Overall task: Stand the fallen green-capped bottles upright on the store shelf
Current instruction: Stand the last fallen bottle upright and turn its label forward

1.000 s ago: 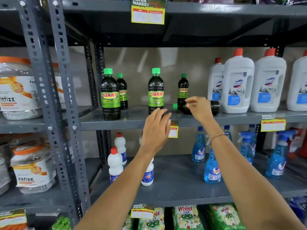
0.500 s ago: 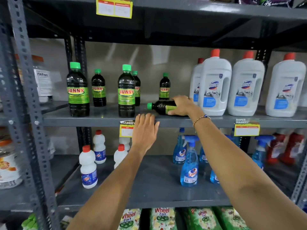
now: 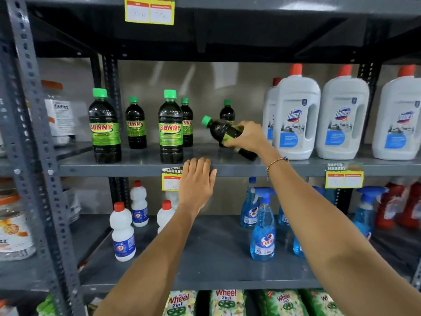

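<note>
The right hand (image 3: pixel 247 137) is clamped around the middle of a green-capped bottle (image 3: pixel 224 133), fingers wrapped over its label. The bottle is tilted, cap (image 3: pixel 206 120) up and to the left, base down to the right at or just above the shelf (image 3: pixel 141 166); whether the base touches cannot be told. It sits in the middle of the shelf, just left of the white Domex jugs (image 3: pixel 296 117).

The left hand (image 3: pixel 197 181) holds nothing; its fingers are flat and together, with the fingertips (image 3: pixel 200 161) resting on the shelf's near edge, beside a yellow price tag (image 3: pixel 170 181).

Five more green-capped bottles stand upright to the left of the tilted one: two large ones near the front (image 3: pixel 104 126) (image 3: pixel 170 127), and three smaller ones farther back (image 3: pixel 136 124) (image 3: pixel 187 124) (image 3: pixel 227 111). The last is partly hidden behind the tilted bottle.

On the shelf below stand white bottles with red caps (image 3: pixel 123 231) at left and blue spray bottles (image 3: pixel 263 226) at right.
</note>
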